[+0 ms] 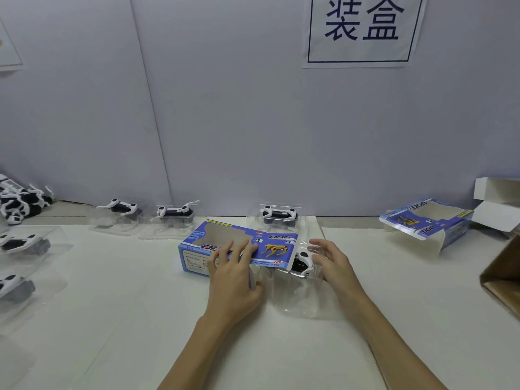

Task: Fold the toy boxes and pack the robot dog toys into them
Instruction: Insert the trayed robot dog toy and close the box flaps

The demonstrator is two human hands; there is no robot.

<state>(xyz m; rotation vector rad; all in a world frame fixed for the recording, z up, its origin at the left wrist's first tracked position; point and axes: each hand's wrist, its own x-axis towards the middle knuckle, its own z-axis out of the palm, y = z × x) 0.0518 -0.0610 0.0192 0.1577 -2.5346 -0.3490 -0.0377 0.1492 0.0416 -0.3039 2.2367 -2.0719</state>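
Blue glossy cardboard forms the toy box (225, 243), a long rectangular carton with a cut-out window, lying under the left hand (233, 274), whose straight fingers (247, 253) press flat on its top. At its open end, just left of the right hand's fingertips, a white-and-black robot dog (302, 263) sits in a clear, crinkly plastic tray (298, 294), partly inside the carton. The right hand (334, 263) has loosely spread fingers (318, 243) touching the tray's end.
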